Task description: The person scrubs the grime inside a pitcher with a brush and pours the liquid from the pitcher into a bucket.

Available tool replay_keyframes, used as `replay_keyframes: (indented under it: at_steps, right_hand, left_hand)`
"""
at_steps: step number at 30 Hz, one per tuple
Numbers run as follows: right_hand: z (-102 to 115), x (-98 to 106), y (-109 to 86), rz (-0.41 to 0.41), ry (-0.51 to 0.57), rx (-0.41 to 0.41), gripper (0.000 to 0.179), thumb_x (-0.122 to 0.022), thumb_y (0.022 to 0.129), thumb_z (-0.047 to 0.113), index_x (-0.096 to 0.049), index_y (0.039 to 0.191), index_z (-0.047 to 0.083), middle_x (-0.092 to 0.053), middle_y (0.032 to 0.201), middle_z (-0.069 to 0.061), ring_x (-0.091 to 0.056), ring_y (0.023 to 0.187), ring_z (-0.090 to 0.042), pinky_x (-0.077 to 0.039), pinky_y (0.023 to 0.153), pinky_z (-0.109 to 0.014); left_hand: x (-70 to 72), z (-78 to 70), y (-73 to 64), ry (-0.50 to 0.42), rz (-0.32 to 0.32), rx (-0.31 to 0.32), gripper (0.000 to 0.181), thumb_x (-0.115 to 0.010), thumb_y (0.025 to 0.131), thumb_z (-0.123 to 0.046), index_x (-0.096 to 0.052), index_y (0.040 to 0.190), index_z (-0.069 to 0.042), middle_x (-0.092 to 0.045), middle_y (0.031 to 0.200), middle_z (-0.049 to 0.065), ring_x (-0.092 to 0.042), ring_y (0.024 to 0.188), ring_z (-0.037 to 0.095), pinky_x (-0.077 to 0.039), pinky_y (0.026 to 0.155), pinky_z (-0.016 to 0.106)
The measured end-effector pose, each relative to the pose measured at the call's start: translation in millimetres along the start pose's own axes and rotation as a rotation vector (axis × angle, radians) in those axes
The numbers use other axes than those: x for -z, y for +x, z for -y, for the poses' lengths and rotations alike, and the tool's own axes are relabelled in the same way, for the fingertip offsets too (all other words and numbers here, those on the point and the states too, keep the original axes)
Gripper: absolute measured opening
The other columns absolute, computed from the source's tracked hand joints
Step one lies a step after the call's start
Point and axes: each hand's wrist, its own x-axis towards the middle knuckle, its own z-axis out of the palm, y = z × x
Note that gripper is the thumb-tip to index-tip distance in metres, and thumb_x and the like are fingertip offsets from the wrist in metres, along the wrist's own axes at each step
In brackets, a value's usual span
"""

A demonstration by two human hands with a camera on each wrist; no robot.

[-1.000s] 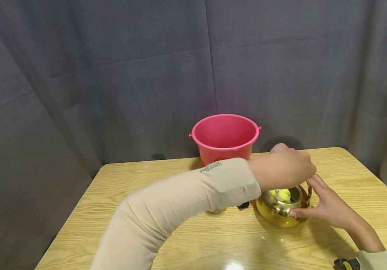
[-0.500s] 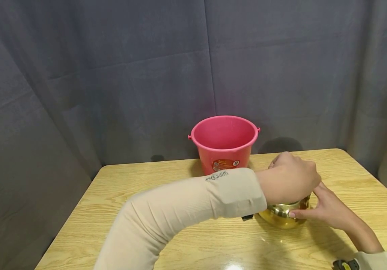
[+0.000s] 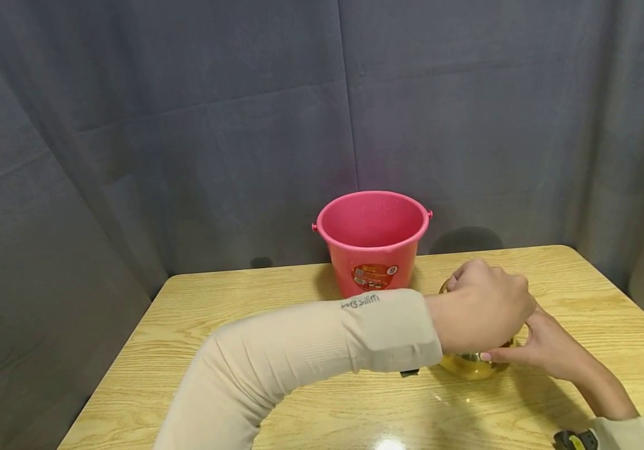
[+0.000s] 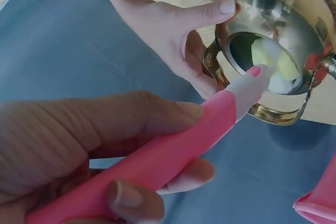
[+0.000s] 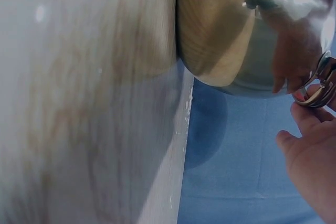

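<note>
A shiny gold metal pot with a folding metal handle stands on the table's right half. My left hand grips the pink handle of a brush with a white neck. Its pale yellow and white head is inside the pot's mouth in the left wrist view; from the head view, my left hand hides it. My right hand holds the pot from the right, thumb on the body and fingers at the handle. The pot's body also fills the upper right wrist view.
A pink bucket stands behind my left forearm near the table's back edge. The wooden table backs onto a grey curtain. My left sleeve crosses over the table's middle.
My left hand has moved down slightly over the pot, and the yellow brush head is now covered in the head view. My right hand keeps its place on the pot.
</note>
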Motion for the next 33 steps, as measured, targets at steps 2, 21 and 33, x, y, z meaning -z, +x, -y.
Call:
replay_keyframes:
  at_steps: [2,21,33]
  right_hand:
    - [-1,0,-0.3,0.003,0.005,0.005,0.106,-0.089,0.068,0.016,-0.026,0.153,0.022,-0.031,0.149,-0.001,-0.025,0.127,0.007,-0.019,0.093,-0.006]
    - [1,2,-0.3,0.009,0.001,-0.044,0.105,-0.089,0.069,0.019,-0.027,0.153,0.027,-0.024,0.154,-0.005,-0.022,0.129,0.005,-0.021,0.092,-0.008]
    - [2,0,-0.7,-0.012,0.008,-0.045,0.108,-0.090,0.067,0.019,-0.026,0.154,0.023,-0.023,0.155,-0.005,-0.021,0.133,0.002,-0.018,0.094,-0.007]
  left_hand:
    - [-1.1,0.1,-1.3,-0.001,-0.013,-0.001,0.020,-0.054,0.096,-0.025,-0.062,0.107,-0.040,-0.051,0.094,-0.016,-0.041,0.065,0.005,-0.034,0.037,0.029]
    - [-12.6,3.5,-10.7,-0.084,-0.073,0.028,0.018,-0.055,0.096,-0.033,-0.062,0.110,-0.043,-0.056,0.088,-0.014,-0.050,0.068,0.004,-0.047,0.048,0.027]
    - [-18.7,12.4,-14.0,-0.171,-0.088,0.019,0.031,-0.054,0.097,-0.038,-0.056,0.125,-0.050,-0.059,0.094,-0.019,-0.055,0.067,0.006,-0.046,0.047,0.025]
